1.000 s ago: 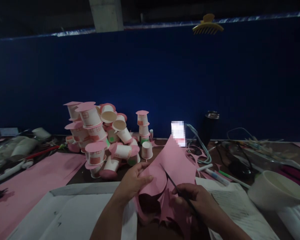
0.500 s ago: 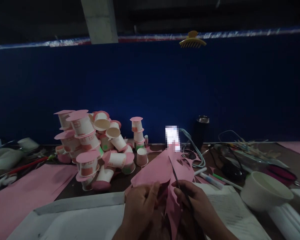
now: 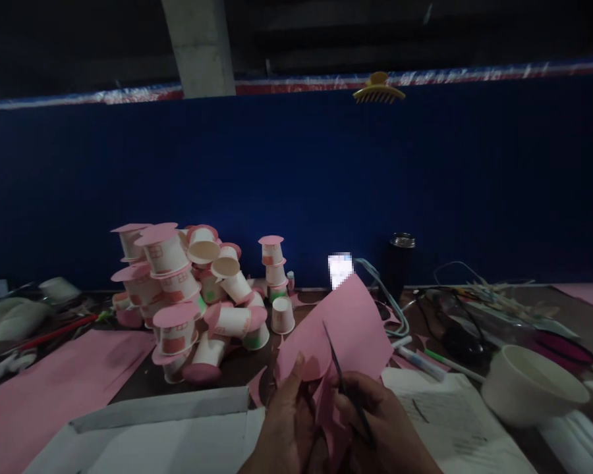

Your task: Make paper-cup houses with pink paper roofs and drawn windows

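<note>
My left hand (image 3: 289, 415) pinches the lower left of a pink paper sheet (image 3: 358, 322), thumb on top. The sheet is tilted up, and a curved cut edge shows near my fingers. In my right hand (image 3: 370, 415) is a pair of dark scissors (image 3: 346, 388). One blade lies over the face of the paper, pointing up and left; the other blade is hidden behind the sheet. A cut strip of pink paper (image 3: 333, 434) hangs down between my hands.
Decorated paper cups (image 3: 175, 329) with pink discs are piled at left, beside a short cup stack (image 3: 275, 273). A white box lid (image 3: 168, 428) lies front left. At right are a white bowl (image 3: 528, 388), a marker (image 3: 422, 362) and a dark flask (image 3: 398, 263).
The pink sheet has turned and tilted up, now covering the paper scraps behind it. My left hand has shifted slightly right and lower. The scissors stay in my right hand.
</note>
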`<state>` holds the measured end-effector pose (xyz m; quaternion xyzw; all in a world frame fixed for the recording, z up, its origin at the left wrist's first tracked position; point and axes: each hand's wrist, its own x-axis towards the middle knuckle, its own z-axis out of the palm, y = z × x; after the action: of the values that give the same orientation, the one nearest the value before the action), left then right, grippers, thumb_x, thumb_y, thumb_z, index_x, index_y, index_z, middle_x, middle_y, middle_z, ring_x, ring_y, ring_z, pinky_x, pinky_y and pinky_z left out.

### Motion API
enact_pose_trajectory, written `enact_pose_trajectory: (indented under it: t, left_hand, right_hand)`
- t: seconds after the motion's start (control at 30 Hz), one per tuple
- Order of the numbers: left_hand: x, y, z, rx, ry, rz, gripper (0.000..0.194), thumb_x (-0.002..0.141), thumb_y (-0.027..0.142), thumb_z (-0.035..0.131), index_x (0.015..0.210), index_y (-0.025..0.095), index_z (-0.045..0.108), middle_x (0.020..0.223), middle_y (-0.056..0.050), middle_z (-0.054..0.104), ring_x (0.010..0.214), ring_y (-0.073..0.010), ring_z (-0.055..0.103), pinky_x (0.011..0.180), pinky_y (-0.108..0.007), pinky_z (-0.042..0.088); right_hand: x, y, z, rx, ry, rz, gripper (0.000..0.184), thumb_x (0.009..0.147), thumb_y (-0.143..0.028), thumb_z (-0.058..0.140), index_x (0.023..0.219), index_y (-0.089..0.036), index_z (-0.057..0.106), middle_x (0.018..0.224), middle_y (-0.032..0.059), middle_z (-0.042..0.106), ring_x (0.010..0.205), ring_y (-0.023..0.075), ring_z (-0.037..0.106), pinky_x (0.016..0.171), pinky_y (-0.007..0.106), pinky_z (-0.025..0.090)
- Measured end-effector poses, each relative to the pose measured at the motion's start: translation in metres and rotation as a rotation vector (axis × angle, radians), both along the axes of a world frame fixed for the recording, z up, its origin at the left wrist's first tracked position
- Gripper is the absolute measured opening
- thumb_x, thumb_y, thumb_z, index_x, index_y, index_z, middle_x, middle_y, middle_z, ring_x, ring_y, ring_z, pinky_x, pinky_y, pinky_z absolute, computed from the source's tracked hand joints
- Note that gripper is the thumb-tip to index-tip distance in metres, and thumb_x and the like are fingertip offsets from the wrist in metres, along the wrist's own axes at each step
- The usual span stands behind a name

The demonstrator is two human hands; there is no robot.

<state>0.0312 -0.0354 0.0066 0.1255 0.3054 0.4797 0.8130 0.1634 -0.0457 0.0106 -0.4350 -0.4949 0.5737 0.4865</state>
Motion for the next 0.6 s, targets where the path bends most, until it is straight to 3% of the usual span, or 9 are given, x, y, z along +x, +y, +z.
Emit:
enact_pose_trajectory:
  t: [0.13, 0.27, 0.6]
  left_hand:
    - [0.000, 0.001, -0.004, -0.066, -0.051, 0.078, 0.028, 0.073, 0.038, 0.070, 0.078, 0.011, 0.065, 0.057, -0.005, 0.064, 0.053, -0.0190, 0.063, 0.058, -0.031, 0.052]
    - [-0.004, 0.004, -0.014, -0.013, 0.137, 0.271, 0.024, 0.067, 0.032, 0.075, 0.070, 0.012, 0.062, 0.056, -0.002, 0.062, 0.047, -0.0135, 0.056, 0.049, -0.025, 0.047]
    - [-0.006, 0.003, -0.014, 0.072, 0.380, 0.354, 0.034, 0.059, 0.034, 0.080, 0.054, 0.015, 0.052, 0.048, 0.004, 0.053, 0.043, -0.0100, 0.049, 0.049, -0.025, 0.046]
  right_hand:
    - [0.001, 0.002, -0.001, -0.020, -0.089, -0.019, 0.030, 0.066, -0.040, 0.074, 0.086, -0.018, 0.069, 0.073, 0.0003, 0.065, 0.066, 0.0139, 0.055, 0.059, 0.021, 0.044]
    - [0.004, 0.003, -0.003, -0.033, -0.165, -0.039, 0.033, 0.066, -0.041, 0.072, 0.088, -0.017, 0.068, 0.068, -0.0013, 0.061, 0.061, 0.0124, 0.051, 0.055, 0.021, 0.042]
    - [0.010, 0.005, -0.002, 0.022, -0.351, -0.073, 0.032, 0.068, -0.043, 0.067, 0.090, -0.019, 0.069, 0.067, -0.0008, 0.059, 0.062, 0.0149, 0.051, 0.052, 0.022, 0.040]
